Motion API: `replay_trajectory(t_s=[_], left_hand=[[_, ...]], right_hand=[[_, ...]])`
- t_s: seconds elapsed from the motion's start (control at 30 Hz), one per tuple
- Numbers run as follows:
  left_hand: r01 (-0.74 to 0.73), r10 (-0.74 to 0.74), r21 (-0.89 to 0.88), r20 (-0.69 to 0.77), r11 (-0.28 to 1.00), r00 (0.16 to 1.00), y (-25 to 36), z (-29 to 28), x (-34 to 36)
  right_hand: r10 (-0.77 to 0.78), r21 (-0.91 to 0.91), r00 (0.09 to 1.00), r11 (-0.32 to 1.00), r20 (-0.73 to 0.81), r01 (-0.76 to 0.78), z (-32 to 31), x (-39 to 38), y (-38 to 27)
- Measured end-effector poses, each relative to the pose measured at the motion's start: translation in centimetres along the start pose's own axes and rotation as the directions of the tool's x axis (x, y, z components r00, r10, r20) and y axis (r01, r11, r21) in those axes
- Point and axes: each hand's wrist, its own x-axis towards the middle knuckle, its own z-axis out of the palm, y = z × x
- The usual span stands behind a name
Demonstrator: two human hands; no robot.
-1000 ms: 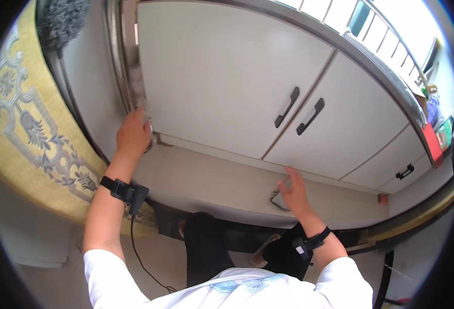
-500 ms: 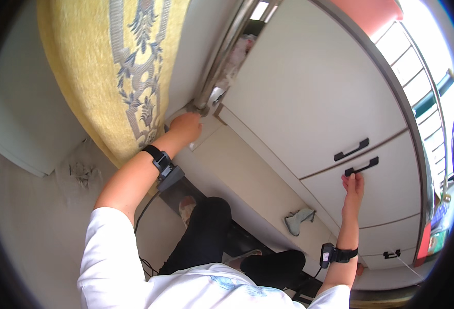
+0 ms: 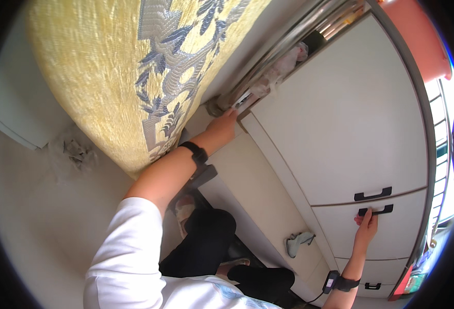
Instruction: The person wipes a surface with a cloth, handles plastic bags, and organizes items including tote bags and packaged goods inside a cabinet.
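Head view, tilted steeply: two white cabinet doors are being shown at the right, each bearing a black bar handle. The right hand [image 3: 367, 225] is being raised to the black handle [image 3: 375, 210] of the lower cabinet door [image 3: 391, 234], with the fingertips being laid against the bar from below; the fingers are being curled only partly, and whether the bar is truly being gripped cannot be told. A second black handle [image 3: 372, 195] is being left untouched just above, on the larger cabinet door [image 3: 340, 123]. The left hand [image 3: 223, 125] is being stretched forward to the metal frame [image 3: 268, 72] at the top corner of that door, fingers bent against the edge; what, if anything, is being held there is hidden. Black wrist devices are being worn on both forearms. A yellow patterned cloth [image 3: 118, 67] is being seen hanging at the upper left. A pale blue-green rag [image 3: 299, 241] is being seen lying on the cream ledge [image 3: 252, 180] below the doors, well apart from both hands.
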Motion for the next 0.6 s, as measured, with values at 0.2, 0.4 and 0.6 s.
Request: replay_trajectory(t_s=[0.2,0.4,0.6], left_hand=[[-0.131,-0.003,-0.354,-0.356,0.926,0.935,-4.8,6.5,7.0],[0.047,-0.445,-0.966,-0.075,0.255,0.893,1.3,4.7,7.6],[0.241,-0.412,-0.802,-0.007,0.546,0.911,-8.4,8.5,13.1]], right_hand=[[0.009,0.024,1.0,1.0,0.017,-0.01,1.5,-0.3,-1.3],[-0.003,-0.055,0.999,0.998,0.049,0.005,0.0,0.1,-0.2],[-0.014,-0.024,0.998,1.0,0.06,0.015,1.7,-0.3,-1.7]])
